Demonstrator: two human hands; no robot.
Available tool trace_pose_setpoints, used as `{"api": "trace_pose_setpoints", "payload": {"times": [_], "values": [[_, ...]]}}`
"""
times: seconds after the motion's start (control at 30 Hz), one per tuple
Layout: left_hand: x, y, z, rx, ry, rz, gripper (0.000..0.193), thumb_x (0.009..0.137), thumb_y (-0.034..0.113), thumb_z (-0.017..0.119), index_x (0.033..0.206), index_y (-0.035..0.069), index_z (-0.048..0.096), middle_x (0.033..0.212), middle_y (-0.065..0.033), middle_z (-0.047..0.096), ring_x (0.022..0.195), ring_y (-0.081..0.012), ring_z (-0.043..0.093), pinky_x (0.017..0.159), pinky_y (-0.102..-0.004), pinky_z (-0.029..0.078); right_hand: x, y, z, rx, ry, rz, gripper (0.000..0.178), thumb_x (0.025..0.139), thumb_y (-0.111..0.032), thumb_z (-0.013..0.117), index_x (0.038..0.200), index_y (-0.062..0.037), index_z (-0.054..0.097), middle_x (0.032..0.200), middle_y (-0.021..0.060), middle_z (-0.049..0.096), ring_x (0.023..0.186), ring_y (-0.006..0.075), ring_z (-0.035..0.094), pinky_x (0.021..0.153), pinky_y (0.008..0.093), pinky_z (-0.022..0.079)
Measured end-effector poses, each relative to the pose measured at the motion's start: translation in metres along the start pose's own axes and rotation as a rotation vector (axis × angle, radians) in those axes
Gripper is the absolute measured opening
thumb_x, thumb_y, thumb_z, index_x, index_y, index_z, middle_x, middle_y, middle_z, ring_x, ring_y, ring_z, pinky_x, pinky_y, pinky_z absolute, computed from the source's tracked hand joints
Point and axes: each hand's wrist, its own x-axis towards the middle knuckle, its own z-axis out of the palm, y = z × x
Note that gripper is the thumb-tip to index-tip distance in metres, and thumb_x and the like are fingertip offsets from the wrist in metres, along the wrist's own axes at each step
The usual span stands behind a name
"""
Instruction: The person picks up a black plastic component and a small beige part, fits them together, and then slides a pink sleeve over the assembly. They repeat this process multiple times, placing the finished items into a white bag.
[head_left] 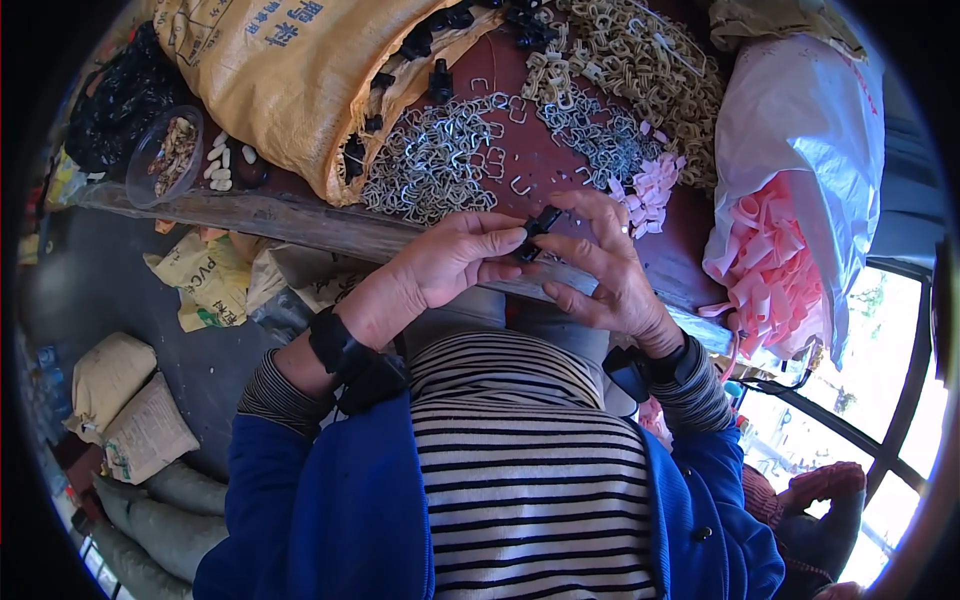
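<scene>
At twelve o'clock, near the wooden table edge [260, 212], the left hand [450, 255] pinches a small black plastic fitting [541, 222] between thumb and fingers. The right hand [622, 282] curves around it, thumb apart; whether it grips, I cannot tell. A slackened left pinch could drop the fitting lapward, or toward eleven o'clock among bent-wire metal loops [425, 165].

Place: a small parts workshop is being shown.
Worktop [540, 155]: silver metal clips [430, 165] and beige pieces [670, 75] are being borne in loose heaps.
Orange woven sack [270, 80]: black fittings [440, 82] are being held at its mouth.
White bag [800, 110]: pink strips [770, 260] are being contained in bulk.
Bench edge [270, 212]: a black piece [541, 226] is being pinched by the left hand [450, 258].
</scene>
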Motion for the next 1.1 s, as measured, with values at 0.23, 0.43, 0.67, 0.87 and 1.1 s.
{"api": "trace_pose_setpoints", "payload": {"times": [0.23,0.43,0.67,0.87,1.1], "values": [[0.002,-0.002,-0.003,0.013,-0.006,-0.007,0.023,0.081,0.013,0.052,0.101,0.002,0.052,0.093,-0.0109,0.058,0.082,-0.0238,0.059,0.068,-0.0256,0.050,0.000,-0.002,0.006,-0.145,-0.030,0.007,0.039,0.058,-0.015,0.068,0.095,-0.0109,0.057,0.119,0.0112,0.037,0.107,0.0303,0.034,0.083,0.0436,0.029],[-0.005,0.002,-0.012,-0.007,0.016,0.017,0.022,0.081,0.013,0.052,0.100,0.002,0.053,0.091,-0.0109,0.058,0.082,-0.0230,0.059,0.069,-0.0254,0.050,0.011,-0.002,0.010,-0.150,0.030,-0.006,0.036,0.060,-0.013,0.066,0.094,-0.0099,0.057,0.111,0.0111,0.043,0.101,0.0286,0.040,0.080,0.0388,0.033],[-0.008,0.016,-0.028,-0.109,0.149,0.188,0.017,0.080,0.016,0.054,0.093,0.005,0.056,0.089,-0.0103,0.059,0.083,-0.0201,0.058,0.069,-0.0233,0.049,0.033,0.047,0.031,-0.343,0.105,0.022,0.023,0.066,-0.008,0.059,0.088,-0.0050,0.054,0.090,0.0109,0.050,0.080,0.0265,0.050,0.068,0.0336,0.040],[-0.005,0.018,-0.023,-0.112,0.182,0.208,0.015,0.079,0.016,0.055,0.089,0.006,0.057,0.084,-0.0072,0.059,0.081,-0.0187,0.058,0.069,-0.0237,0.047,0.039,0.061,0.047,-0.484,-0.076,-0.019,0.014,0.067,-0.003,0.050,0.081,-0.0038,0.047,0.076,0.0095,0.046,0.072,0.0265,0.049,0.064,0.0336,0.039],[0.000,0.015,-0.016,-0.006,0.250,0.231,0.012,0.080,0.016,0.054,0.089,0.007,0.057,0.084,-0.0060,0.059,0.084,-0.0191,0.057,0.075,-0.0265,0.045,0.030,0.051,0.042,-0.205,0.057,0.062,0.011,0.069,-0.001,0.050,0.079,-0.0025,0.045,0.075,0.0113,0.044,0.069,0.0295,0.048,0.060,0.0347,0.040]]}}
